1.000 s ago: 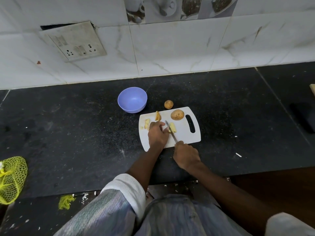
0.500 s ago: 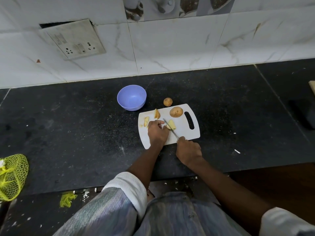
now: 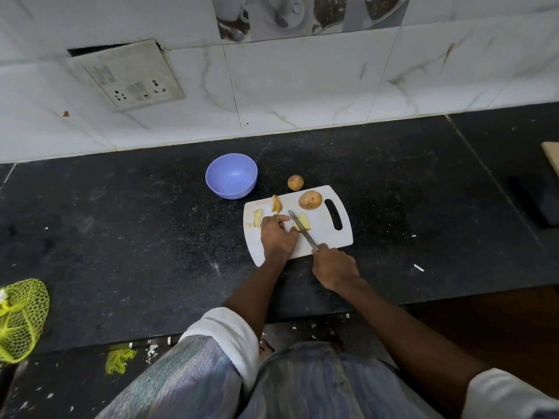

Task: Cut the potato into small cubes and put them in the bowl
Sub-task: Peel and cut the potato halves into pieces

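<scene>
- Head view: left hand (image 3: 277, 235) on the cutting board (image 3: 328, 238), fingers curled down onto a potato piece (image 3: 303, 221), pinning it.
- Right hand (image 3: 334, 269) at the board's near edge, fingers wrapped round the knife (image 3: 302, 229) handle; handle itself hidden in the fist.
- Blade angled up-left from right hand, edge across the pinned piece, tip just past left-hand knuckles.
- Two more cut wedges on the board's far-left part: one (image 3: 276, 203) near the far edge, another (image 3: 258, 217) just left of the left hand. Small scrap at the board's left edge.
- Potato half (image 3: 309, 199) on the board's far side, beside the handle slot, skin up.
- Small whole potato (image 3: 295, 182) off the board, on the black counter (image 3: 121, 222), just beyond the far edge.
- Purple bowl (image 3: 231, 179) on the counter, left of the small potato, near the board's far-left corner; no pieces visible inside.
- Yellow mesh bag (image 3: 21, 320) at far left counter edge.
- Switch plate (image 3: 127, 75) on the tiled wall above.
</scene>
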